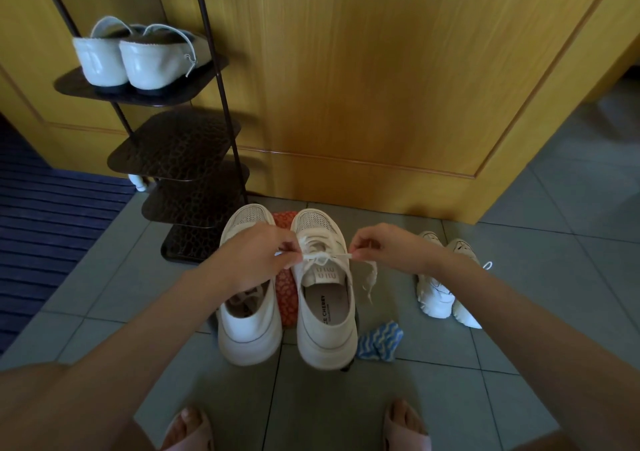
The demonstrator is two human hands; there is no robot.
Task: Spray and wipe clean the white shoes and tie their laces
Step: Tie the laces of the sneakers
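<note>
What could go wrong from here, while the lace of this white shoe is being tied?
1. The left hand and right hand only pinch the lace; it may slip and come undone.
2. A loose lace end hangs beside the shoe and may trail on the floor.

Grey tiled floor (554, 243), wooden door (381, 87)

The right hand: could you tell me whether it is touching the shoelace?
Touching. The head view shows the right hand pinching the shoelace taut above the white shoe.
</note>
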